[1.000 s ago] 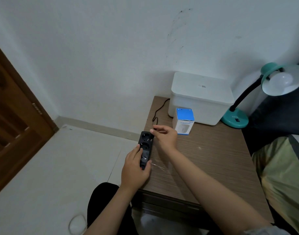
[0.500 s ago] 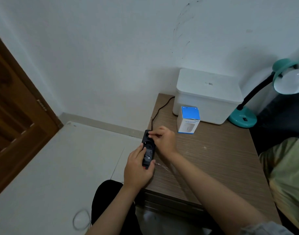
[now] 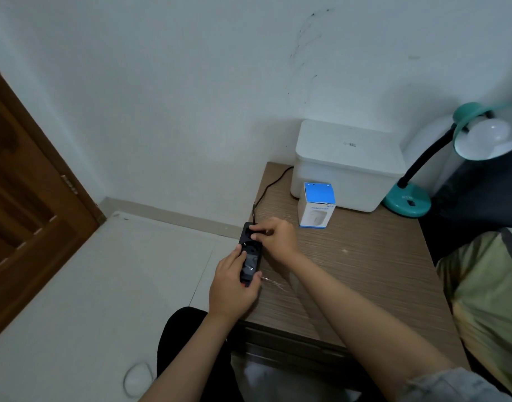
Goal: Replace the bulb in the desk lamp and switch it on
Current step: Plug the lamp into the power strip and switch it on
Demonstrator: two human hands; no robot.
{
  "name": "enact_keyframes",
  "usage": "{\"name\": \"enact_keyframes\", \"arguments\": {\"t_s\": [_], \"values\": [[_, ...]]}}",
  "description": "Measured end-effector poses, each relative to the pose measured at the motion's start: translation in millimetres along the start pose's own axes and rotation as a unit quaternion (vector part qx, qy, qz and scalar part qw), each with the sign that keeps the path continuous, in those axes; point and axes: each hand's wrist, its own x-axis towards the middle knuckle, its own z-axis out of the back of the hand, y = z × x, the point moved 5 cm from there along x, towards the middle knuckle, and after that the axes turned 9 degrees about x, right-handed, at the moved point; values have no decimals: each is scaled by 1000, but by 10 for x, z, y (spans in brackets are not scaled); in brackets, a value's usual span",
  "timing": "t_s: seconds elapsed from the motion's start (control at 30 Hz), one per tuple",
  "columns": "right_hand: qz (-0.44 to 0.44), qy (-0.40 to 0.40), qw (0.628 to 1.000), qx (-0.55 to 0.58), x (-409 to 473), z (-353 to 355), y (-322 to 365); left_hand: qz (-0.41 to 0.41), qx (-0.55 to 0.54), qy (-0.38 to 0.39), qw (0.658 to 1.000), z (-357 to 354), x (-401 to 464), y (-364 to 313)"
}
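Observation:
A teal desk lamp (image 3: 407, 200) stands at the table's back right, its black neck curving up to the shade. A white bulb (image 3: 491, 134) sits in the shade, unlit. At the table's left edge lies a black power strip (image 3: 251, 258). My left hand (image 3: 233, 287) grips its near end. My right hand (image 3: 275, 237) pinches a small dark plug at the strip's far socket. A black cord (image 3: 270, 185) runs from there toward the back of the table.
A white lidded box (image 3: 347, 166) stands at the back of the wooden bedside table (image 3: 350, 271), a small blue-and-white carton (image 3: 317, 206) in front of it. A bed with a green pillow (image 3: 487, 288) lies right. A brown door (image 3: 25, 204) is left.
My right hand has shifted onto the far socket of the power strip with the plug. The left hand keeps its hold on the strip. The camera moved slightly.

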Motion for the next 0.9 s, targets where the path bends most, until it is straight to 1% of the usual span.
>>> {"name": "enact_keyframes", "arguments": {"t_s": [0.1,0.2,0.27,0.33,0.4,0.47,0.53,0.6,0.67,0.77,0.9], "values": [[-33,-9,998,49,-186,111,-115,-7,21,18,1000,-9,14,-33],[-59,-53,994,70,-410,354,-262,2,87,49,995,-44,29,-120],[-84,-81,991,72,-550,589,-391,2,123,50,991,-71,16,-222],[-107,-107,986,61,-668,865,-555,-19,113,34,993,-146,-15,-413],[-128,-154,978,52,-744,1188,-741,-52,95,15,994,-287,-27,-668],[-139,-202,969,39,-783,1525,-909,-83,52,13,995,-475,18,-965],[-146,-245,958,18,-793,1851,-1044,-118,5,25,993,-690,100,-1267],[-138,-284,949,-7,-762,2177,-1131,-152,-19,49,987,-921,199,-1568],[-132,-291,946,-52,-684,2469,-1201,-177,-29,86,980,-1167,319,-1839],[-104,-309,940,-97,-502,2848,-1323,-205,-28,111,972,-1543,561,-2160],[-102,-328,934,-99,-248,3159,-1574,-228,-7,158,961,-2025,874,-2461]]}}
